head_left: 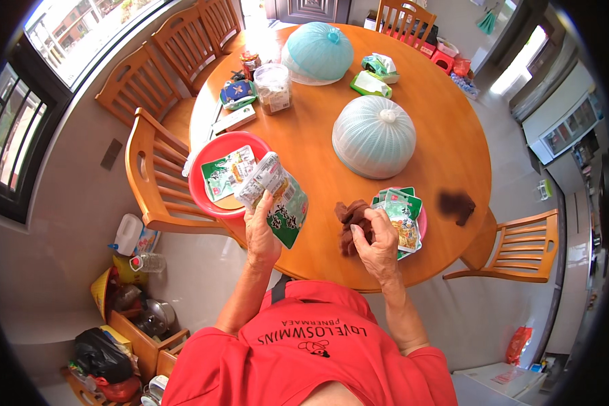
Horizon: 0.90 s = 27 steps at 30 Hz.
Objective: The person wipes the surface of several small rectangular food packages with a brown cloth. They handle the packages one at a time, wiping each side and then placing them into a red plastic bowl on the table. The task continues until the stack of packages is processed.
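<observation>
My left hand (261,233) grips a green and white food packet (287,206), tilted beside the red basin (197,183). In that basin lies another packet (227,172) of the same look. My right hand (379,247) has its thumb and fingers closed on a crumpled brown cloth (350,215) over the table's near side. Just right of it, several more green packets (406,215) are stacked on a pink-red dish (423,222), partly covered by my fingers. A second dark brown piece (461,206), partly blurred, lies farther right.
The round wooden table (311,142) bears two mesh food covers (374,139), a clear jar (273,88), wipes packs (371,84) and a white box (234,119). Wooden chairs (159,169) stand around it. A bottle (147,262) and a jug (127,233) are on the floor at left.
</observation>
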Available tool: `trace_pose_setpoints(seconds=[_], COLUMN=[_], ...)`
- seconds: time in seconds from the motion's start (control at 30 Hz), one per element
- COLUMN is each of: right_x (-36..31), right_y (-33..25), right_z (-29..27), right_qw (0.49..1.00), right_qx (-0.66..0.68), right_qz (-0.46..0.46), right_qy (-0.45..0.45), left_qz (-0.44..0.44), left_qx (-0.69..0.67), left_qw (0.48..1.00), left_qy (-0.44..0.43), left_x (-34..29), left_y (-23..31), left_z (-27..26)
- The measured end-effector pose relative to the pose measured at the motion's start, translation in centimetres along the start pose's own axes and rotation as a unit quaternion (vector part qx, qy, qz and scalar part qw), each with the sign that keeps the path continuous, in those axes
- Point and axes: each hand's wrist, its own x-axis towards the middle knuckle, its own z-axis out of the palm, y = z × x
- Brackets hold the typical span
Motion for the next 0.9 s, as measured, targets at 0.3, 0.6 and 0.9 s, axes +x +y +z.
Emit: trace_pose_setpoints(seconds=[0.3,0.6,0.9], right_x=[-9.6,-8.7,-7.2], right_y=[7.1,6.0,-0.8], right_z=[4.3,2.2,3.6], right_qw=[0.665,0.847,0.578], right_qx=[0.523,0.303,0.646], right_qz=[0.522,0.413,0.469], right_qy=[-0.108,-0.138,-0.17], left_qz=[-0.02,-0.062,-0.099], left_qx=[-0.007,-0.03,-0.086], left_qw=[1.0,0.997,0.991], left_qy=[0.021,0.017,-0.037], left_x=[0.4,0.4,0.3], left_y=[-0.2,0.1,0.2], left_z=[-0.6,-1.3,-1.0])
